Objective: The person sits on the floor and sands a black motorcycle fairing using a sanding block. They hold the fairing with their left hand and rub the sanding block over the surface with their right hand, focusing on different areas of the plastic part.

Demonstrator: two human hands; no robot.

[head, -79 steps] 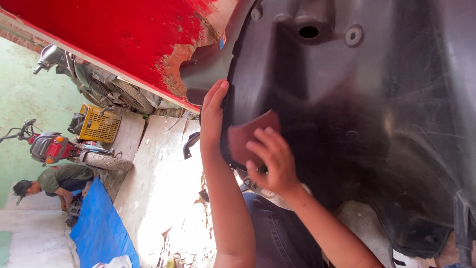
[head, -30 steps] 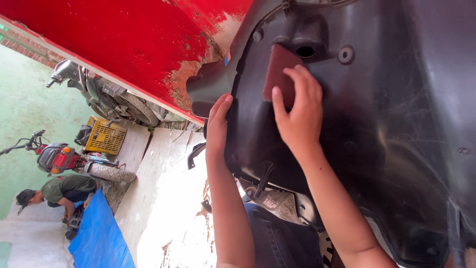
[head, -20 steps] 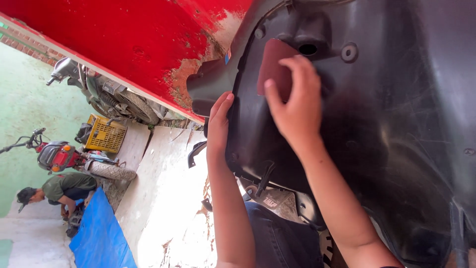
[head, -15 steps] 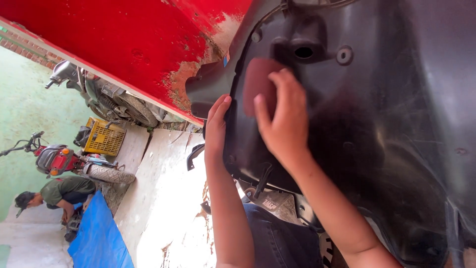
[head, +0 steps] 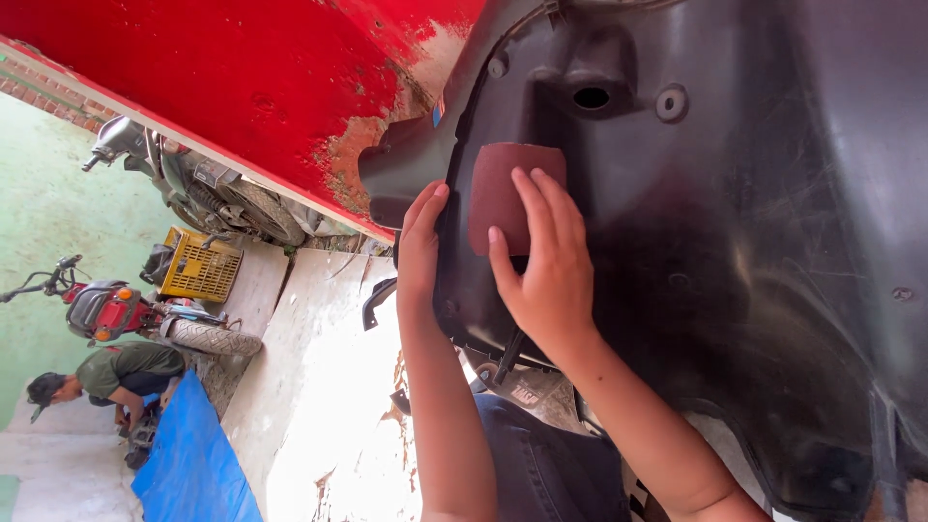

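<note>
Sanding pad pressed to a black scooter panel

The right hand (head: 541,266) pressed a dark red sanding pad (head: 503,188) flat against the black plastic panel (head: 735,222), fingers spread over the pad's lower half. The pad lay at about 7 o'clock from a round hole (head: 591,97). The left hand (head: 420,242) gripped the panel's edge at 9 o'clock from the pad. A red panel (head: 242,77) lay at 10 o'clock, and a crouching person (head: 106,372) worked far off at 8 o'clock.

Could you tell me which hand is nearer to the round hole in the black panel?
Right. The right hand presses sandpaper just below the round hole; the left hand grips the panel edge farther away.
</note>
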